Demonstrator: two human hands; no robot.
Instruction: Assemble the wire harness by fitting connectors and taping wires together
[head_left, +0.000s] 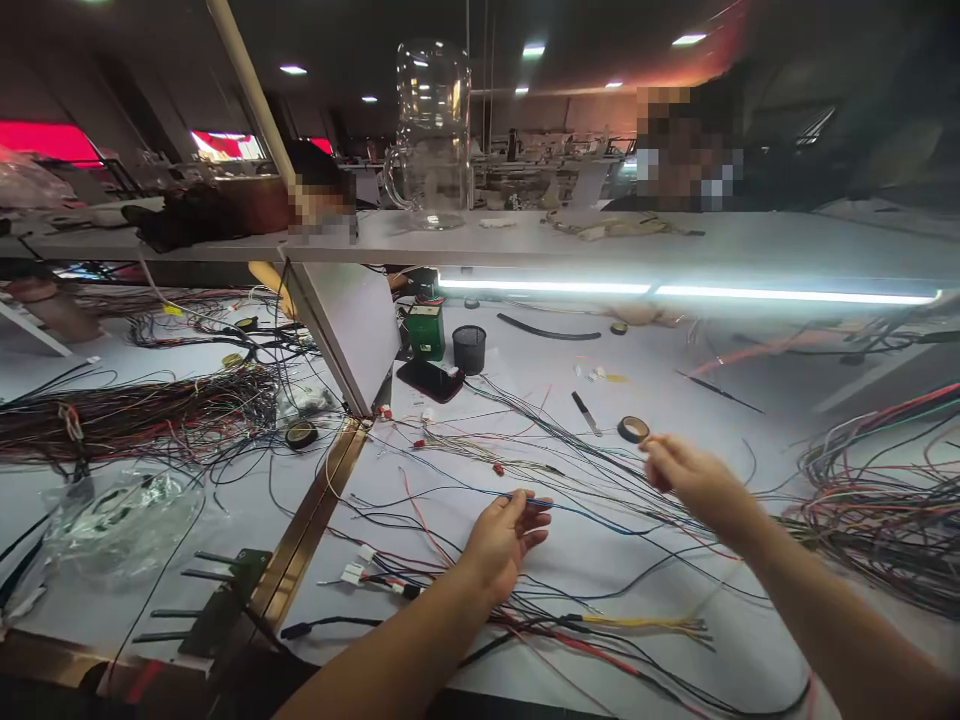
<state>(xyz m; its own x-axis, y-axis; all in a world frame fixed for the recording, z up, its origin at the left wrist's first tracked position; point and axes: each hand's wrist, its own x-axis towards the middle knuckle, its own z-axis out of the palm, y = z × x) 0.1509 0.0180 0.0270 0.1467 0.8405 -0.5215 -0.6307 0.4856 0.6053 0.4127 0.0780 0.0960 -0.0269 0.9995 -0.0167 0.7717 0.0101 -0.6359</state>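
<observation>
My left hand (pixel 504 545) pinches thin blue wires (pixel 592 513) between thumb and forefinger, with the other fingers loosely curled below. My right hand (pixel 694 480) is closed in a pinch beside a roll of black tape (pixel 634 429). Its fingertips meet the roll's right edge in the picture; whether they grip it, or something small, I cannot make out. Between and beyond the hands run long dark wires (pixel 559 432), some ending in small red connectors (pixel 498 468). Under my left forearm lie wires with white connectors (pixel 352 573) and a yellow-sleeved bundle (pixel 637 622).
A cutter knife (pixel 585 412), a phone (pixel 430 380), a black mesh cup (pixel 469 350) and a green box (pixel 425 332) lie farther back. Thick wire bundles (pixel 892 500) crowd the right. A pegged dark block (pixel 225 600) stands left. A shelf (pixel 510 236) crosses above; people sit beyond.
</observation>
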